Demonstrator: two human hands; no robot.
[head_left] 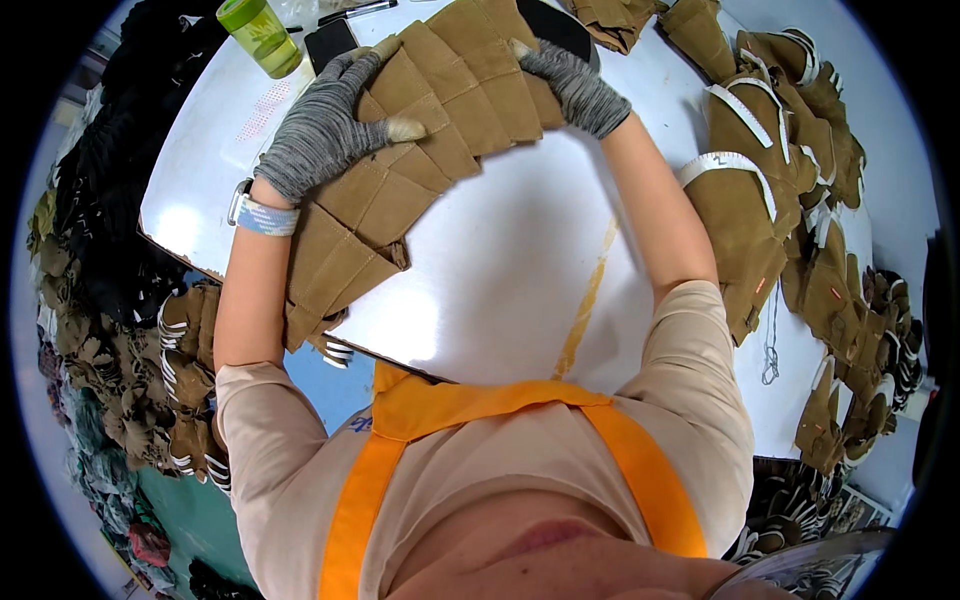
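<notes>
A long overlapping row of brown stitched fabric pieces (395, 190) curves over the white table, from its near left edge up to the far side. My left hand (325, 130), in a grey knit glove with pale fingertips, lies across the left part of the row. Its thumb is spread apart from the fingers and rests on the pieces. At the row's right end is my right hand (582, 92), gloved alike, with one pale fingertip against the fabric. Its other fingers are mostly hidden. Just beyond it sits a dark rounded thing (555, 30), partly covered.
A green-lidded bottle (262, 42), a black phone (330, 42) and a pen (357, 11) lie at the far left of the table (500, 270). Brown pieces with white curved strips (735, 190) pile up on the right. More brown bundles (190, 370) hang at the left.
</notes>
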